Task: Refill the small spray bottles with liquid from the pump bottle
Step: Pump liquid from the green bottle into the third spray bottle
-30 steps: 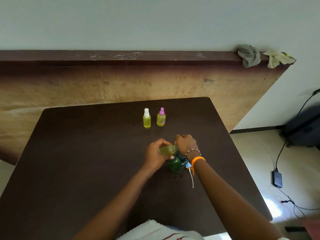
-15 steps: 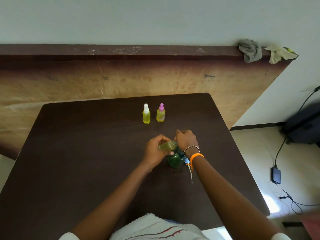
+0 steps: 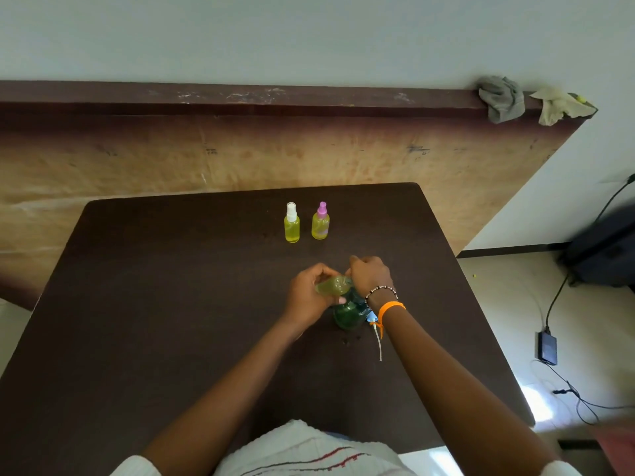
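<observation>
A green pump bottle (image 3: 347, 314) stands on the dark table (image 3: 171, 304) near its middle. My left hand (image 3: 309, 297) grips a small yellow-green spray bottle (image 3: 332, 286), tilted on its side against the pump bottle's top. My right hand (image 3: 370, 277) is curled over the top of the pump bottle, hiding the pump head. Two small spray bottles with yellow liquid stand upright farther back: one with a white cap (image 3: 291, 222), one with a pink cap (image 3: 321, 221). A loose sprayer tube (image 3: 378, 341) lies on the table by my right wrist.
A brown board leans behind the table, with two rags (image 3: 501, 99) on its top edge. To the right, on the floor, lie a black adapter (image 3: 547, 348) with cables and a dark bag (image 3: 604, 249).
The view has shifted slightly; both hands with the two bottles keep the same grip and place on the table.
</observation>
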A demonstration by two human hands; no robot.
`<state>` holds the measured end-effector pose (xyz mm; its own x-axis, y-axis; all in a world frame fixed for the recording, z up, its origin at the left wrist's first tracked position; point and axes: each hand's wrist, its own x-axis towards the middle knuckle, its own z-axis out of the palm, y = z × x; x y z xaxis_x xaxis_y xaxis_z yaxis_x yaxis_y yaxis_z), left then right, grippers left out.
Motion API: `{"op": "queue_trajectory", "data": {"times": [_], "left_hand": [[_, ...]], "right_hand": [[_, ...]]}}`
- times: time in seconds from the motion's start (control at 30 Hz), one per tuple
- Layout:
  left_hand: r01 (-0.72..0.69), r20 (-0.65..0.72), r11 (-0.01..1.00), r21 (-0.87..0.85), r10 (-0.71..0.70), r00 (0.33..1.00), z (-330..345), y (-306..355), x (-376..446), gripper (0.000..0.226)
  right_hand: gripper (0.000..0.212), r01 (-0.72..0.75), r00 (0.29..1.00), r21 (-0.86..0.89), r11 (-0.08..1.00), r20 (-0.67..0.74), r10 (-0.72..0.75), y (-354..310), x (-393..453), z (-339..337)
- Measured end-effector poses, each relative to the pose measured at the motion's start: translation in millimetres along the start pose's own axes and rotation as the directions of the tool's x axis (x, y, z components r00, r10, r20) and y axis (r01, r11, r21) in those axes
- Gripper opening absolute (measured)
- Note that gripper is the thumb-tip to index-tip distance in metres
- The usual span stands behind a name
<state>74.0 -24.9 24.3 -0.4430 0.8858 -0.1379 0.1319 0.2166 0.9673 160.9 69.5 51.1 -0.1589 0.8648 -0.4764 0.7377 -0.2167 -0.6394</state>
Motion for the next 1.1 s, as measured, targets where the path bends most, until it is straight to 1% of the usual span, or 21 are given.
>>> {"op": "queue_trajectory", "data": {"times": [0.2,0.27,0.37,0.43,0.5,0.6,0.73,0.83,0.9,1.0,1.03,1.1], "left_hand": [[0.003,0.001,1.000,0.008,-0.003,1.000,0,-1,-1,0.042],[0.005,-0.006,1.000,0.017,-0.005,1.000,0,0,0,0.042],[0.005,-0.009,1.000,0.008,-0.005,1.000,-1,1,0,0.041],[0.009,-0.001,1.000,-0.010,-0.009,1.000,0,4,-1,0.038],[0.006,-0.003,1.000,-0.012,-0.006,1.000,0,5,-1,0.039],[0.001,-0.006,1.000,0.007,-0.001,1.000,0,4,-1,0.039],[-0.001,0.008,1.000,-0.005,0.001,1.000,0,5,-1,0.037],[-0.007,0.007,1.000,-0.009,0.007,1.000,-1,4,0,0.037],[-0.011,0.011,1.000,-0.016,0.011,1.000,-1,3,0,0.038],[-0.016,0.019,1.000,-0.006,0.016,1.000,0,3,0,0.038],[-0.017,0.017,1.000,-0.007,0.017,1.000,0,3,1,0.038],[-0.016,0.011,1.000,-0.010,0.016,1.000,0,4,1,0.039]], "right_hand": [[0.041,0.012,1.000,-0.020,1.000,-0.021,-0.012,1,-1,1],[0.040,0.002,1.000,-0.017,1.000,0.018,-0.001,-1,0,0],[0.043,-0.017,0.991,-0.028,0.999,0.132,0.021,-7,3,-2],[0.043,-0.014,0.987,-0.037,0.999,0.161,0.019,-8,5,-2],[0.039,-0.008,0.993,-0.020,1.000,0.118,0.011,-5,4,-2],[0.036,-0.007,1.000,0.010,1.000,0.009,0.007,1,3,-1],[0.036,0.011,1.000,-0.013,1.000,-0.016,-0.011,0,3,-1],[0.038,0.000,1.000,-0.024,1.000,0.010,0.000,-2,4,-1],[0.043,-0.017,0.996,-0.055,0.998,0.083,0.021,-5,6,-3],[0.043,-0.023,0.982,-0.087,0.996,0.184,0.038,-9,8,-5],[0.043,-0.018,0.982,-0.090,0.996,0.186,0.034,-8,7,-5],[0.044,-0.010,0.991,-0.096,0.995,0.135,0.023,-5,6,-4]]}}
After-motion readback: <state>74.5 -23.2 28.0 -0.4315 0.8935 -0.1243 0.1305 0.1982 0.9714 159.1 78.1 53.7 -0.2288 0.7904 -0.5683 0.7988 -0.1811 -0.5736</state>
